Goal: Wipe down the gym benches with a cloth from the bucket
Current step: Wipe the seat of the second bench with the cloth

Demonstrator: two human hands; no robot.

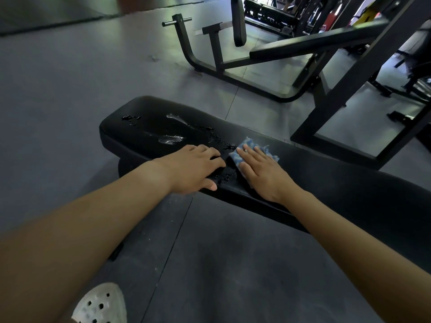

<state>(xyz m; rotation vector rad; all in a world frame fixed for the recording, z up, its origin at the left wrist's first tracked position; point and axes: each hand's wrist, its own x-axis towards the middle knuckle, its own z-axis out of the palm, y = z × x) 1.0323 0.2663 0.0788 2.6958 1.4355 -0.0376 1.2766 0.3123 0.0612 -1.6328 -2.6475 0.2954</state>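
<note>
Two hands down on one black padded table (326, 173), which runs diag. from upper left to lower right of view.

My R hand (261, 173) lies flat on top of the one cloth (247, 143). It's blue-and-white, bunched, approx. mid-table. R fingers (258, 150) are straight and a little spread, pressing it down, not curled round it. Cloth edges poke out past the fingertips and on the thumb side.

My L hand (196, 169) sits palm-down just beside the cloth, on its left; can't tell if it touches it. L fingers (211, 153) are loosely spread on the pad w/ the thumb over the near edge, holding nothing.

Wet on the table: two bigger shiny puddles (171, 139) toward the left end, plus many small drops (224, 177) between them and my hands, some right by the L fingers. Pad to the right of the cloth looks matte.

The floor (58, 89) is grey tiles. One white shoe (102, 304) w/ holes shows at bottom left.

Behind the table stands one black metal frame (233, 73) w/ one slanted pad (314, 43) and one upright pad (239, 22). More gym gear at top right, too blurry to count.
</note>
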